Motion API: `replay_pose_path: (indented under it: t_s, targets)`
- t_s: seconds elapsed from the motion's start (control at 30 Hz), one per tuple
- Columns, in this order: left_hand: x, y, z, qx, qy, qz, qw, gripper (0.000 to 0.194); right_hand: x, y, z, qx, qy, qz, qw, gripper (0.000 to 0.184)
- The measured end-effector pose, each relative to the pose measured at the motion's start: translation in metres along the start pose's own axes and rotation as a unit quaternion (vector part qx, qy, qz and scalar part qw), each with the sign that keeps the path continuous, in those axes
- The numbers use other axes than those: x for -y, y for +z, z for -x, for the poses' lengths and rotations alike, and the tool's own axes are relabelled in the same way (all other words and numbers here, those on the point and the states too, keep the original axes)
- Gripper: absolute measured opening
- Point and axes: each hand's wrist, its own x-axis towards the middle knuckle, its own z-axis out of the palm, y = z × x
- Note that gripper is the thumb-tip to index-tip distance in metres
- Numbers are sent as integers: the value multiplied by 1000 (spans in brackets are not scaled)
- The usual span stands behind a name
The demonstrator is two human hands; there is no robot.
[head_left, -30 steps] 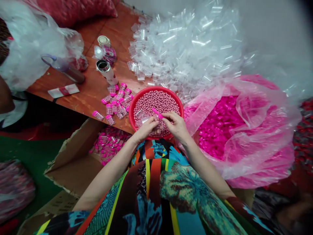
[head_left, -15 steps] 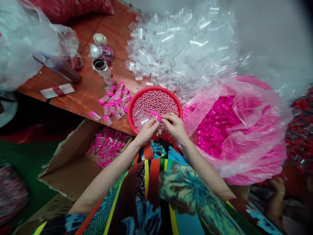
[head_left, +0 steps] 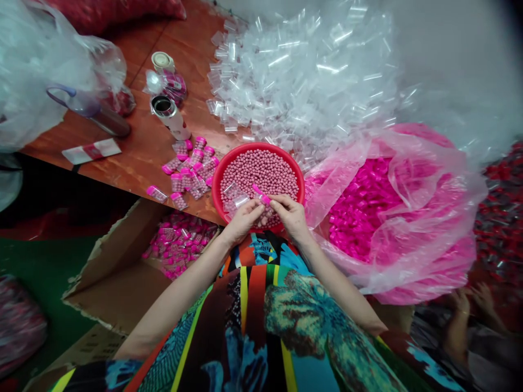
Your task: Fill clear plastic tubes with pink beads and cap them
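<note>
Over the red bowl [head_left: 217,188], my left hand [head_left: 242,222] is closed around a small clear plastic container, largely hidden by the fingers. My right hand [head_left: 293,216] pinches the pink cap [head_left: 265,199] at the container's top, and its thumb and fingertips nearly meet those of my left hand. Whether the cap is fully seated cannot be seen. Pink beads [head_left: 263,167] fill the bowl beneath both hands. Beside my left fingers, clear empty containers [head_left: 233,196] lie on the beads.
Capped bead containers [head_left: 192,173] are grouped left of the bowl; more fill a cardboard box [head_left: 110,283] below. Clear containers [head_left: 302,81] are heaped behind. A bag of pink caps [head_left: 359,212] stands right. Bottles [head_left: 174,117] stand at left. Another person's hands [head_left: 461,305] show lower right.
My right fingers have moved slightly down at the pink cap, and both hands stay together over the bowl. The view has shifted a little. Another person's hands have moved at lower right.
</note>
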Motion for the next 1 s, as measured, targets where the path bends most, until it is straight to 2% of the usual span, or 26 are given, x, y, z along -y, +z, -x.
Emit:
replay_pose_path:
  t_s: [0.17,0.27,0.4,0.5,0.6,0.67,0.73,0.8,0.9,1.0]
  targets:
    - [1,0,0,-2,11,-23,1000,39,6,-3,-3,24,-103,72,992,17]
    - [0,-1,-2,-8,29,-61,998,39,11,-6,-4,66,-167,116,977,22]
    - [-3,0,-2,-20,46,-134,990,34,16,-13,-7,120,-181,142,966,25]
    - [-7,3,1,-13,43,-128,991,33,18,-15,-8,121,-127,100,979,23]
    - [-10,6,3,61,1,-97,993,36,16,-8,-8,89,2,-4,996,35]
    - [-11,6,3,109,-31,-84,990,36,13,0,-7,101,109,-78,986,51]
    - [-10,5,2,116,-47,-67,990,36,11,5,-7,118,159,-125,972,59]
    - [-11,3,1,86,-48,-31,995,34,9,6,-6,102,128,-132,977,58]
    - [-13,2,2,40,-32,35,998,29,8,0,0,76,20,-52,996,52]
    - [-14,4,2,20,-33,66,997,27,7,-5,7,104,-83,85,987,70]
